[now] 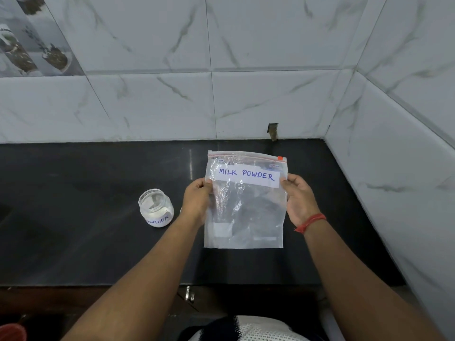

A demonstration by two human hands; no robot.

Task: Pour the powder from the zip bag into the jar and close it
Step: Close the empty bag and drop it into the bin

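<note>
A clear zip bag (pixel 246 212) with a white label reading MILK POWDER hangs upright above the dark counter, its red zip strip at the top. It looks nearly empty, with only a faint white film inside. My left hand (pixel 198 203) pinches its left edge and my right hand (pixel 299 200), with a red thread at the wrist, pinches its right edge. A small glass jar (pixel 155 208) stands open on the counter to the left of my left hand, white powder in its lower part. No lid shows on it.
The black counter (pixel 86 205) runs to a white marble-tiled back wall (pixel 221 99) and meets a side wall (pixel 394 180) on the right, forming a corner. The counter's front edge (pixel 123 285) lies below my forearms.
</note>
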